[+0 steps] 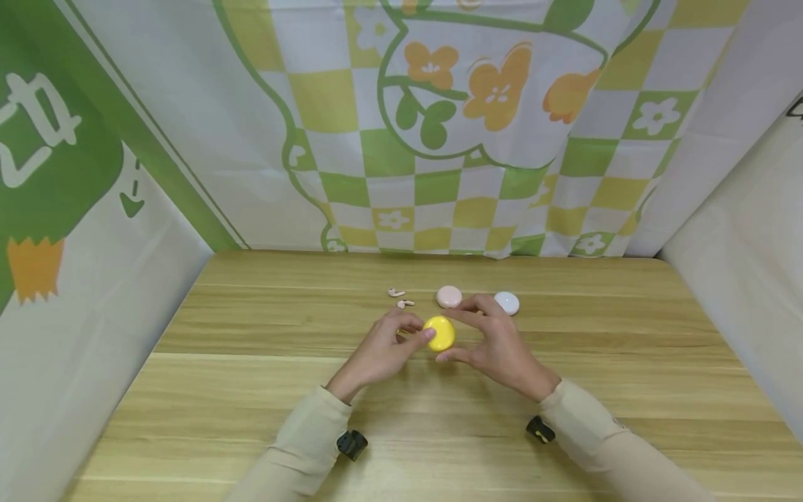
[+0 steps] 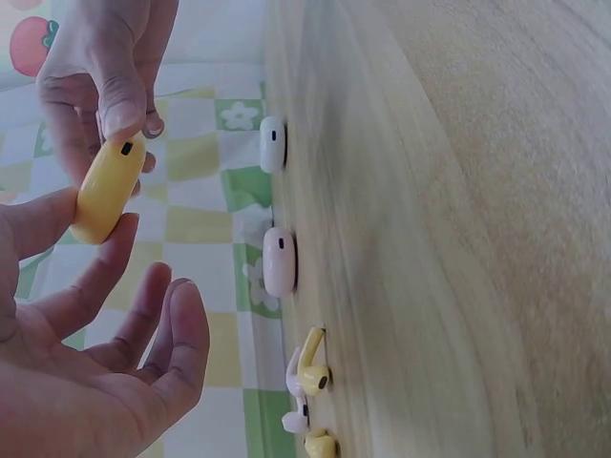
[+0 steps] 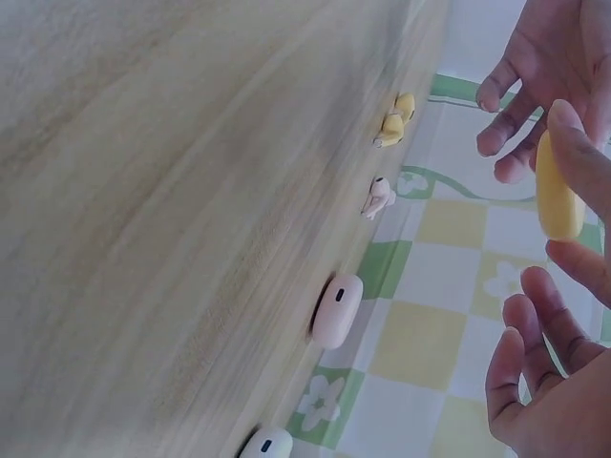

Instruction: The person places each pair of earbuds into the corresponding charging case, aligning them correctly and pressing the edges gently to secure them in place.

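A rounded yellow earbud case (image 1: 442, 335) is held up over the table between both hands. My left hand (image 1: 387, 347) pinches it from the left, thumb on its face. My right hand (image 1: 500, 347) holds it from the right, index finger at its far edge and thumb at its near edge; in the right wrist view the yellow case (image 3: 558, 196) lies between that thumb and finger. A dark port shows on the yellow case (image 2: 107, 191) in the left wrist view. Beyond the hands rest a pink case (image 1: 449, 297) and a white case (image 1: 507, 303).
Two pale pink earbuds (image 1: 406, 304) lie left of the pink case. Yellow earbuds (image 2: 312, 379) are on the wooden table (image 1: 251, 390) too, mostly hidden by the left hand in the head view. A patterned curtain (image 1: 439, 181) hangs along the table's back edge.
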Tool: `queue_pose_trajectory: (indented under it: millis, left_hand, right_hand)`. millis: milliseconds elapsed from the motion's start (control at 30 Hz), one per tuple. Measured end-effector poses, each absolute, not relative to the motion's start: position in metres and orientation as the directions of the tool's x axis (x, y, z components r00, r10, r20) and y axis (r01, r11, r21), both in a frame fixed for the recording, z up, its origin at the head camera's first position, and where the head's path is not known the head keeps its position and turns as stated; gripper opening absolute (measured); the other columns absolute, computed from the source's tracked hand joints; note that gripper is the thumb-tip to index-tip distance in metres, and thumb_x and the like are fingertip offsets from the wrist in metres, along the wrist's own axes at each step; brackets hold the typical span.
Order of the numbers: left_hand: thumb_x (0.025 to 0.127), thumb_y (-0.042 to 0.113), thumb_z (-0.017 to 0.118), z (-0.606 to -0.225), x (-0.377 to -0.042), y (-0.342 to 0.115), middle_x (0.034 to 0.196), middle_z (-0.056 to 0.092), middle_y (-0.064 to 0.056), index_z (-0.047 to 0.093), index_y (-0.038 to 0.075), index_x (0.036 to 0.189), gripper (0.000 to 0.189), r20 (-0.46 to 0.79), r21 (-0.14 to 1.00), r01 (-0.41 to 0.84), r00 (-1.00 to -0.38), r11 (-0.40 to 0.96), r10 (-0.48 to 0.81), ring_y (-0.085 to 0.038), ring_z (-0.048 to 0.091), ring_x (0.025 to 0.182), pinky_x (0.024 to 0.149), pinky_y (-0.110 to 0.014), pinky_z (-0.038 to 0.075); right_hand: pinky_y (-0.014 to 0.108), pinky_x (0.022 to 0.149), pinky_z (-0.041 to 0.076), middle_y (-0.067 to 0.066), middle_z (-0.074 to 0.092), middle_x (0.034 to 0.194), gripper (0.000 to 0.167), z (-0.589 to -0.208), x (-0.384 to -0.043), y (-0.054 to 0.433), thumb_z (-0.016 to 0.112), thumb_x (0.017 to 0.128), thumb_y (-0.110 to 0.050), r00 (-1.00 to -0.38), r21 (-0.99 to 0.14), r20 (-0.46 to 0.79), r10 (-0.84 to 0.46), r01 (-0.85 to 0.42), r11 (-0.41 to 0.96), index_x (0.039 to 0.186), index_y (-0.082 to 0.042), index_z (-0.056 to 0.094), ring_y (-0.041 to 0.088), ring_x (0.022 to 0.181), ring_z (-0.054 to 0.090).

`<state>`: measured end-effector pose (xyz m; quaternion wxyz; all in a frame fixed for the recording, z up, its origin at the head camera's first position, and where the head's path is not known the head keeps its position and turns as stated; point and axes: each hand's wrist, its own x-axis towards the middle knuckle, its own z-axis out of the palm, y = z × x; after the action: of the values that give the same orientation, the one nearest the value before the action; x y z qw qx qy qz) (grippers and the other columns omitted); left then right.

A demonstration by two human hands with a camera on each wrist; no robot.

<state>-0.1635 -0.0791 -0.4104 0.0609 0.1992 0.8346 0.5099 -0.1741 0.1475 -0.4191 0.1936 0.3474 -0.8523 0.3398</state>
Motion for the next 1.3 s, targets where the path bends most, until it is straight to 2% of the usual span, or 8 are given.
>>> queue_pose_trajectory:
  millis: [133, 267, 367, 500, 867, 1300]
  left_hand:
    - [0.101, 0.024, 0.065, -0.4091, -0.1632, -0.0794, 0.112, 0.061, -0.005, 0.073, 0.004, 0.106, 0.022, 0.124, 0.879, 0.279, -0.917, 0.387, 0.38, -0.021, 0.059, 0.104, 0.087, -0.037, 0.055]
    - [0.1, 0.021, 0.066, -0.4086, -0.1628, -0.0797, 0.116, 0.061, -0.008, 0.073, 0.003, 0.107, 0.02, 0.155, 0.885, 0.29, -0.921, 0.365, 0.358, -0.023, 0.06, 0.106, 0.087, -0.036, 0.056]
    - [0.1, 0.02, 0.066, -0.4082, -0.1624, -0.0795, 0.122, 0.06, -0.014, 0.073, 0.002, 0.107, 0.02, 0.174, 0.886, 0.301, -0.921, 0.353, 0.348, -0.026, 0.059, 0.11, 0.087, -0.037, 0.057]
    - [0.1, 0.018, 0.067, -0.4071, -0.1617, -0.0788, 0.127, 0.059, -0.018, 0.072, 0.001, 0.108, 0.02, 0.181, 0.884, 0.306, -0.922, 0.354, 0.343, -0.03, 0.058, 0.115, 0.088, -0.039, 0.057]
    - [0.1, 0.02, 0.068, -0.4035, -0.1591, -0.0757, 0.124, 0.059, -0.012, 0.071, 0.0, 0.112, 0.023, 0.188, 0.883, 0.315, -0.917, 0.348, 0.353, -0.036, 0.058, 0.115, 0.091, -0.045, 0.054]
    - [0.098, 0.022, 0.07, -0.4016, -0.1589, -0.0749, 0.124, 0.058, -0.007, 0.07, 0.002, 0.117, 0.028, 0.16, 0.875, 0.304, -0.916, 0.377, 0.367, -0.036, 0.054, 0.116, 0.095, -0.049, 0.052]
  right_hand:
    - [0.04, 0.093, 0.05, 0.007, 0.06, 0.115, 0.067, -0.4196, -0.1732, 0.1498, 0.097, 0.063, -0.029, -0.716, -0.504, 0.534, -0.449, -0.697, 0.51, 0.121, -0.006, 0.074, 0.022, 0.11, 0.057]
    - [0.041, 0.085, 0.053, 0.006, 0.063, 0.112, 0.057, -0.4176, -0.1709, 0.1519, 0.094, 0.071, -0.025, -0.785, -0.6, 0.454, -0.422, -0.62, 0.506, 0.121, -0.006, 0.074, 0.021, 0.104, 0.059]
    - [0.041, 0.078, 0.051, 0.004, 0.065, 0.108, 0.047, -0.4168, -0.1705, 0.1538, 0.09, 0.077, -0.023, -0.83, -0.661, 0.392, -0.396, -0.554, 0.506, 0.12, -0.009, 0.075, 0.02, 0.098, 0.06]
    - [0.04, 0.078, 0.05, 0.003, 0.067, 0.105, 0.037, -0.4153, -0.171, 0.1546, 0.087, 0.082, -0.023, -0.861, -0.713, 0.34, -0.378, -0.498, 0.494, 0.116, -0.011, 0.078, 0.021, 0.097, 0.061]
    - [0.038, 0.078, 0.052, -0.002, 0.069, 0.101, 0.022, -0.4121, -0.1716, 0.1529, 0.087, 0.082, -0.019, -0.884, -0.762, 0.284, -0.37, -0.443, 0.472, 0.1, -0.007, 0.08, 0.018, 0.097, 0.061]
    - [0.036, 0.078, 0.05, 0.006, 0.07, 0.102, 0.022, -0.4135, -0.173, 0.1537, 0.085, 0.083, -0.012, -0.896, -0.822, 0.258, -0.361, -0.4, 0.406, 0.102, -0.002, 0.08, 0.024, 0.1, 0.059]
